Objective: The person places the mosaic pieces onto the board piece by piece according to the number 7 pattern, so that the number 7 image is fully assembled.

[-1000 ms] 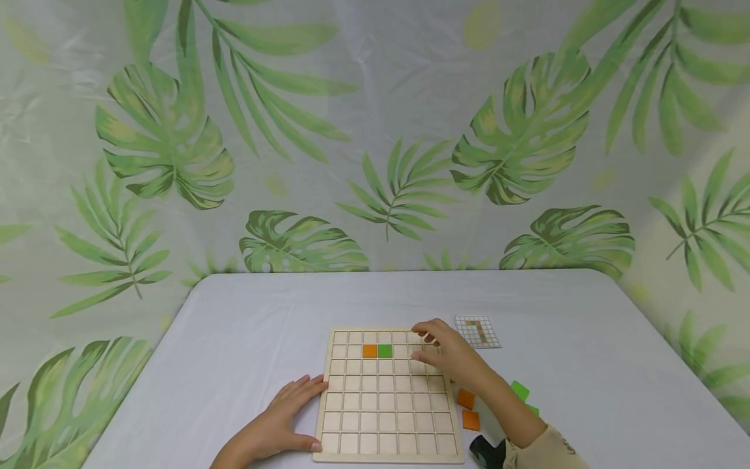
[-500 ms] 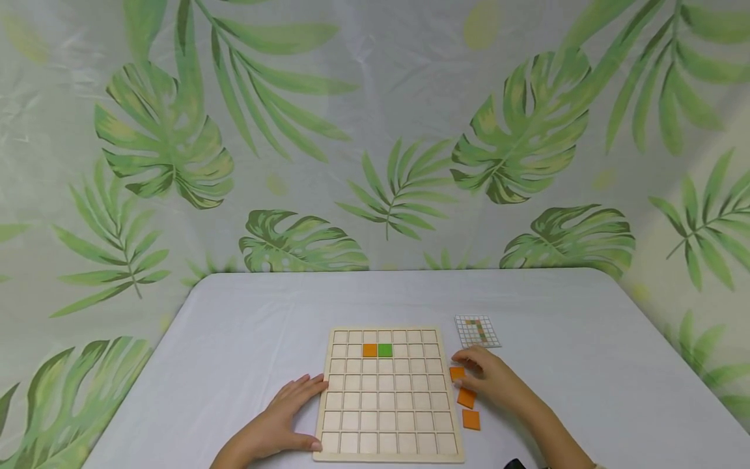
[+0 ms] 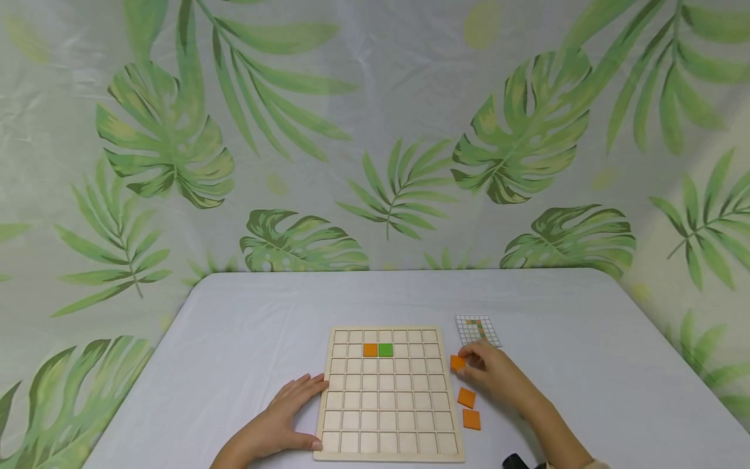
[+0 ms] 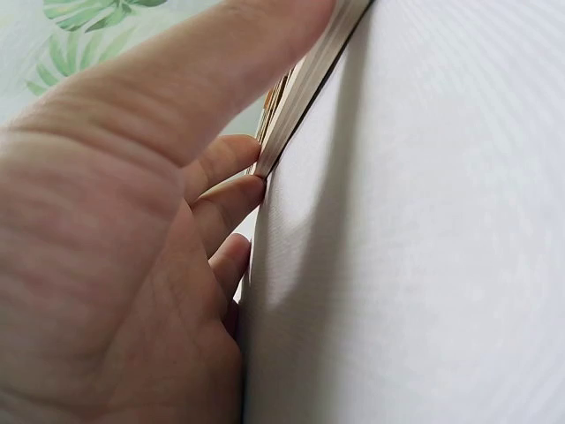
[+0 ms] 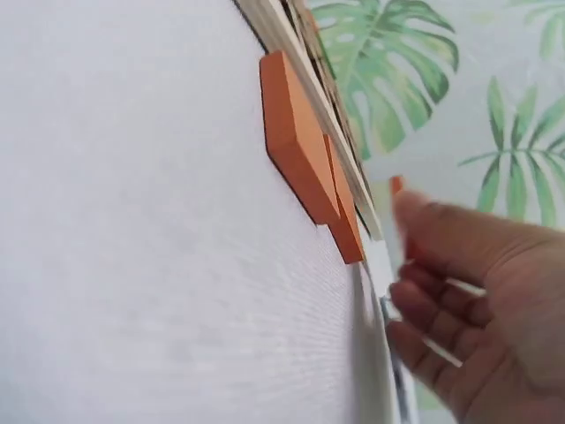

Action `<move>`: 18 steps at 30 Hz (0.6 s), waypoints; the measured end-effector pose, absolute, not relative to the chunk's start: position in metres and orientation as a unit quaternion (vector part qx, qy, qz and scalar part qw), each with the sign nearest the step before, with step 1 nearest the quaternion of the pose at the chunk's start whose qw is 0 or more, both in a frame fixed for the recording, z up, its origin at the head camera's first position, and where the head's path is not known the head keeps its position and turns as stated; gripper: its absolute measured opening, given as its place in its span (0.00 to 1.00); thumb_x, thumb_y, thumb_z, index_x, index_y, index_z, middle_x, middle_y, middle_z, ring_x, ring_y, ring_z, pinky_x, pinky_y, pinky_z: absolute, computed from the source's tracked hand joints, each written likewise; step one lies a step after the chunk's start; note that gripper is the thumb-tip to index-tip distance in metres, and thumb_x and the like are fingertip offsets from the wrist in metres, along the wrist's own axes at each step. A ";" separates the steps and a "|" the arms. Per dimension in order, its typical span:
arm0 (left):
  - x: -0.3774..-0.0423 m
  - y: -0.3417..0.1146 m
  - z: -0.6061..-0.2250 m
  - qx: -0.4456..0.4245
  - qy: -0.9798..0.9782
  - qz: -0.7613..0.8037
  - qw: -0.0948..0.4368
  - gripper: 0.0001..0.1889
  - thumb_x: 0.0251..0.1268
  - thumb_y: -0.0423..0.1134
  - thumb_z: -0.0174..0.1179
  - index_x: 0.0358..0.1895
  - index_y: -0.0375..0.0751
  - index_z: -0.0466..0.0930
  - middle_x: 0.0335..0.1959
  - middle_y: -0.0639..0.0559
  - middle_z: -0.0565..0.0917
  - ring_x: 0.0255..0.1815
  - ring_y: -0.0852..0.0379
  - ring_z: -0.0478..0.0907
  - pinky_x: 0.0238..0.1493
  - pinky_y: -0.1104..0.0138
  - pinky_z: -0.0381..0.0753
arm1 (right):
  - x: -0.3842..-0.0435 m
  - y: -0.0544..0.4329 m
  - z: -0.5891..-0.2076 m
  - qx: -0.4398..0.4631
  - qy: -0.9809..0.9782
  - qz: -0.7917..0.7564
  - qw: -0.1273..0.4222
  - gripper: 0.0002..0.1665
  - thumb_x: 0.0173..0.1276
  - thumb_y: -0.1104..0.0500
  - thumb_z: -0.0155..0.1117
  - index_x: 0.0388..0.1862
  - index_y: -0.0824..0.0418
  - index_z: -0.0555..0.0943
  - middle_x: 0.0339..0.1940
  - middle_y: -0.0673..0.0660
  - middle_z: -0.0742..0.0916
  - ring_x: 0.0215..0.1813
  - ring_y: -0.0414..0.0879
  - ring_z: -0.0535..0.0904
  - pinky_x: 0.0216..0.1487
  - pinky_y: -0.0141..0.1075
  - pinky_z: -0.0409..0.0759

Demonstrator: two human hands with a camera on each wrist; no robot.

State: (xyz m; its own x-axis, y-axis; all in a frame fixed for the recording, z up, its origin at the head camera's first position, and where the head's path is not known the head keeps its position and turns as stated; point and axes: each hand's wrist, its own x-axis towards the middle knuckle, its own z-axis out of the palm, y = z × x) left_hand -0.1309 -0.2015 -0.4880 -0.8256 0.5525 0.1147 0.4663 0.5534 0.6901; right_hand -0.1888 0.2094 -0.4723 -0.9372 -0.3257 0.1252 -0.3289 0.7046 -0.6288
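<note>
Pinched tile [image 3: 456, 363] has shifted away from us, nearer the card [image 3: 477, 329]

Our right hand [image 3: 497, 374] has gone with it, a little farther off than half a second ago.

Closest to us, a dark object [image 3: 514, 462] shows at our right wrist, partly out of frame. Our left hand [image 3: 281, 417] grasps nothing; its fingers lie extended, fingertips and thumb against the left edge of the board [image 3: 388, 401]. Just beside the board's right edge, a near tile [image 3: 471, 419] and a middle tile [image 3: 466, 398], both orange, lie flat on the cloth [image 3: 281, 319].

Beyond them, our right hand grips the pinched tile, also orange, between thumb and fingers, beside that same edge. We cannot tell whether it touches the board.

An orange piece [image 3: 370, 350] and a green piece [image 3: 385, 350] fill neighbouring cells in the board's second row from the far side. The card, printed with a coloured grid, lies past our right hand. Farthest off hangs the leaf-print backdrop [image 3: 404, 117].
</note>
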 end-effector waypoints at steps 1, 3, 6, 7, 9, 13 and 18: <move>-0.131 -0.201 -0.488 0.290 0.879 0.373 0.058 0.47 0.38 0.58 0.67 0.64 0.39 0.62 0.66 0.43 0.60 0.67 0.37 0.48 0.60 0.65 0.33 | -0.190 0.208 -0.469 0.181 -0.921 0.344 0.003 0.13 0.56 0.57 0.66 0.40 0.58 0.77 0.37 0.47 0.78 0.38 0.41 0.73 0.40 0.35 0.76; -0.131 -0.202 -0.487 0.290 0.879 0.374 0.058 0.47 0.38 0.58 0.67 0.64 0.39 0.62 0.66 0.43 0.60 0.67 0.36 0.48 0.60 0.65 0.33 | -0.193 0.203 -0.462 0.191 -0.918 0.347 0.006 0.14 0.56 0.57 0.66 0.41 0.58 0.77 0.37 0.47 0.78 0.38 0.41 0.73 0.40 0.34 0.76; -0.130 -0.202 -0.487 0.291 0.878 0.375 0.056 0.47 0.37 0.58 0.67 0.64 0.39 0.62 0.66 0.42 0.60 0.66 0.36 0.48 0.60 0.64 0.34 | -0.198 0.192 -0.451 0.212 -0.912 0.352 0.015 0.14 0.58 0.58 0.64 0.43 0.59 0.77 0.38 0.47 0.78 0.38 0.41 0.73 0.41 0.36 0.76; -0.130 -0.202 -0.487 0.291 0.878 0.376 0.056 0.47 0.37 0.58 0.67 0.64 0.39 0.62 0.66 0.42 0.60 0.66 0.36 0.48 0.60 0.64 0.34 | -0.200 0.188 -0.448 0.217 -0.909 0.354 0.017 0.14 0.58 0.58 0.64 0.44 0.59 0.77 0.38 0.47 0.78 0.38 0.41 0.73 0.41 0.36 0.76; -0.131 -0.202 -0.487 0.289 0.879 0.375 0.059 0.47 0.38 0.59 0.67 0.64 0.39 0.62 0.66 0.43 0.60 0.67 0.36 0.48 0.60 0.63 0.34 | -0.204 0.179 -0.443 0.223 -0.906 0.360 0.022 0.14 0.59 0.58 0.64 0.45 0.59 0.77 0.38 0.47 0.78 0.38 0.41 0.73 0.41 0.36 0.76; -0.132 -0.202 -0.488 0.283 0.880 0.374 0.069 0.47 0.38 0.59 0.66 0.65 0.41 0.61 0.67 0.44 0.59 0.67 0.37 0.46 0.60 0.60 0.33 | -0.212 0.159 -0.440 0.241 -0.894 0.378 0.025 0.15 0.59 0.57 0.63 0.46 0.59 0.76 0.40 0.48 0.78 0.39 0.41 0.73 0.42 0.35 0.76; -0.132 -0.202 -0.489 0.278 0.880 0.377 0.076 0.47 0.38 0.59 0.66 0.65 0.42 0.61 0.68 0.45 0.58 0.68 0.38 0.45 0.61 0.59 0.33 | -0.222 0.138 -0.449 0.258 -0.879 0.400 0.021 0.14 0.60 0.59 0.62 0.45 0.61 0.76 0.40 0.50 0.78 0.39 0.42 0.73 0.41 0.33 0.75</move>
State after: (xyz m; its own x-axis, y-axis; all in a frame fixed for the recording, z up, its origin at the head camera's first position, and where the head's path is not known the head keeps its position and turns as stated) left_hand -0.1322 -0.2024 -0.4886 -0.8335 0.5473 0.0756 0.4322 0.5605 0.7065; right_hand -0.2222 0.1383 -0.4487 -0.8659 -0.4372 0.2430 -0.4706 0.5473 -0.6921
